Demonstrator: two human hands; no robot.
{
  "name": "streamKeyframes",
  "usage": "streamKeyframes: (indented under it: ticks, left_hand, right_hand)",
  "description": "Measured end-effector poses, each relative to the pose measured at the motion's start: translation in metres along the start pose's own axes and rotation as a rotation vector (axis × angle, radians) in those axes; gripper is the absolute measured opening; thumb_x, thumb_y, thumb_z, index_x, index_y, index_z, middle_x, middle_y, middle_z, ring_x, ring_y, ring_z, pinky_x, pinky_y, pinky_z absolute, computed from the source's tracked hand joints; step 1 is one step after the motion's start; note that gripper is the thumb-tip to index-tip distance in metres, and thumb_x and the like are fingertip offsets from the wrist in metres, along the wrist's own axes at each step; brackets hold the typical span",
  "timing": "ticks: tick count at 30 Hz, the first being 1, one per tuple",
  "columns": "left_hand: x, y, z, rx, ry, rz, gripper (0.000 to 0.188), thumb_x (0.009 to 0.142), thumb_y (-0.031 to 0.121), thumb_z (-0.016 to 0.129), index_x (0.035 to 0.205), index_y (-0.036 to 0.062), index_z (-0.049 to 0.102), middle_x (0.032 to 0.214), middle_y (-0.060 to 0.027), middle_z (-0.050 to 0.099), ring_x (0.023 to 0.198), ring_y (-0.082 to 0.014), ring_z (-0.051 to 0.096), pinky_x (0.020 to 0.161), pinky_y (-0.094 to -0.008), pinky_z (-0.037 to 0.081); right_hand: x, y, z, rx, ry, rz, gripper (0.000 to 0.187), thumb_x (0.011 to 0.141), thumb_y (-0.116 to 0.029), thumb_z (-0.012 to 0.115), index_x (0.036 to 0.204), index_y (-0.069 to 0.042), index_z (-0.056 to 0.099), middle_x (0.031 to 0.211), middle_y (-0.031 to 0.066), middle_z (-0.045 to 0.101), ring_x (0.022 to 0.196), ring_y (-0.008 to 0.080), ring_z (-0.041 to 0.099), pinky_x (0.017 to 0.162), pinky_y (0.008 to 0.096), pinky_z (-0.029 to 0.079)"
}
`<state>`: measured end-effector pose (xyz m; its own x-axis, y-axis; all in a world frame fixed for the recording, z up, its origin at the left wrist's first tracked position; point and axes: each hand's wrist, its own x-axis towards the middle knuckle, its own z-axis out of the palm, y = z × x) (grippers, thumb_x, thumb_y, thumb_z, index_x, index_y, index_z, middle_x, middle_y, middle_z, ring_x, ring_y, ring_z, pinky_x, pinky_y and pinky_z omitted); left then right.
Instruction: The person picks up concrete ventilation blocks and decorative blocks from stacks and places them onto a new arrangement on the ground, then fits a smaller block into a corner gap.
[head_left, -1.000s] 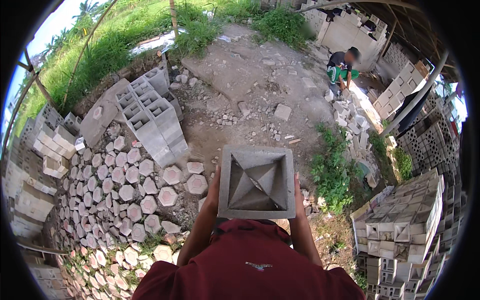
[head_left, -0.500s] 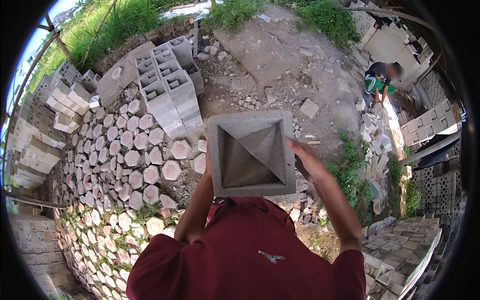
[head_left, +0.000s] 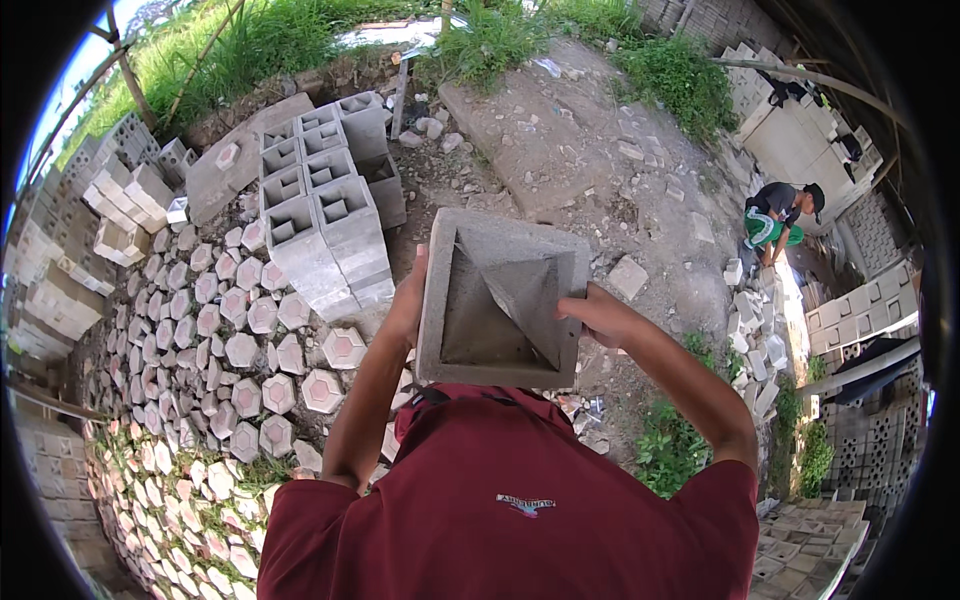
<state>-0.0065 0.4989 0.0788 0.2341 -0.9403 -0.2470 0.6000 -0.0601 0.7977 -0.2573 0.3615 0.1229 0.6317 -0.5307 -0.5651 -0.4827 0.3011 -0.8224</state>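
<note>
A grey concrete vent block (head_left: 490, 330), square with a deep hollow crossed by a slanting diagonal ridge, is held up in front of my chest. My left hand (head_left: 408, 305) presses along its left side, fingers pointing up and partly hidden behind the edge. On the opposite side my right hand (head_left: 598, 314) grips the right wall, with fingertips hooked over the rim into the hollow. The block is slightly tilted between both hands.
A stack of hollow concrete blocks (head_left: 335, 220) stands ahead to the left. Hexagonal pavers (head_left: 240, 350) cover the ground at left. Broken block rubble (head_left: 750, 330) lies at right, near a crouching person (head_left: 775, 220). More vent blocks (head_left: 120, 195) are piled far left.
The block has turned and tilted a little in my hands. My right fingers have come over its right rim, and my left hand has shifted up along its side.
</note>
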Motion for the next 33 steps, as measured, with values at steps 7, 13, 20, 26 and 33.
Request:
streamKeyframes:
  ticks: [7, 13, 20, 26, 33]
  left_hand:
    - [0.126, 0.007, -0.031, -0.031, 0.04, -0.066, 0.069, 0.091, 0.058, 0.035, 0.13, 0.0029, 0.045, 0.12, -0.0154, 0.055, 0.106, -0.0258, 0.057, 0.092, -0.0377, 0.047]
    - [0.248, 0.024, -0.034, 0.017, 0.116, -0.01, 0.072, 0.091, 0.06, 0.029, 0.131, 0.0011, 0.045, 0.123, -0.017, 0.053, 0.11, -0.0236, 0.053, 0.095, -0.0348, 0.042]
    - [0.372, 0.036, -0.029, 0.017, 0.298, 0.036, 0.076, 0.09, 0.062, 0.03, 0.129, -0.0004, 0.047, 0.122, -0.0177, 0.053, 0.109, -0.0229, 0.053, 0.094, -0.0331, 0.041]
    - [0.442, 0.042, -0.046, -0.055, 0.428, 0.027, 0.078, 0.09, 0.063, 0.029, 0.127, -0.0021, 0.048, 0.117, -0.0171, 0.057, 0.106, -0.0233, 0.054, 0.094, -0.0331, 0.04]
    - [0.51, 0.085, -0.083, -0.077, 0.485, 0.023, 0.066, 0.092, 0.058, 0.035, 0.125, 0.0045, 0.052, 0.109, -0.0085, 0.059, 0.092, -0.0155, 0.056, 0.081, -0.0293, 0.046]
  right_hand:
    - [0.102, -0.062, -0.058, 0.004, -0.102, 0.184, 0.047, 0.077, -0.02, 0.062, 0.115, 0.003, 0.047, 0.111, 0.0156, 0.054, 0.101, 0.0293, 0.057, 0.085, 0.0492, 0.048]
    - [0.226, -0.108, -0.133, -0.142, -0.122, 0.147, 0.049, 0.08, -0.023, 0.06, 0.115, 0.006, 0.045, 0.112, 0.0179, 0.053, 0.1, 0.0319, 0.057, 0.078, 0.0491, 0.051]
    - [0.347, -0.182, -0.216, -0.288, -0.228, 0.173, 0.052, 0.08, -0.022, 0.061, 0.118, 0.006, 0.041, 0.115, 0.0187, 0.05, 0.099, 0.0345, 0.057, 0.079, 0.0501, 0.053]
    - [0.435, -0.233, -0.241, -0.238, -0.464, 0.256, 0.038, 0.082, -0.016, 0.058, 0.111, 0.006, 0.047, 0.111, 0.0191, 0.054, 0.097, 0.0356, 0.059, 0.079, 0.0512, 0.053]
    - [0.552, -0.262, -0.237, -0.237, -0.419, 0.303, 0.035, 0.08, -0.011, 0.058, 0.111, 0.002, 0.048, 0.109, 0.017, 0.055, 0.094, 0.0352, 0.06, 0.074, 0.0523, 0.053]
